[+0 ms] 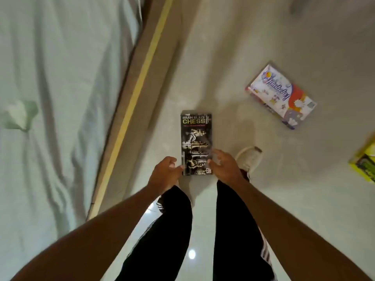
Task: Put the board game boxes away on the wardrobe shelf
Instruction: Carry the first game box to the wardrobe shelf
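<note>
Chess box (195, 138) is laid lengthwise ahead. Its near end is flanked by left hand (166, 172) and right hand (224, 166), fingers loose, nothing gripped.

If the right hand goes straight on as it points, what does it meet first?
The right hand would meet the chess box, at its right edge; whether they already touch is unclear.

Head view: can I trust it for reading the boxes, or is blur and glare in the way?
Head view: chess box title reads clearly; white box lettering is soft; yellow box is cut by the frame edge and blurred; left hand and right hand slightly smeared; glare spot on the floor.
</note>
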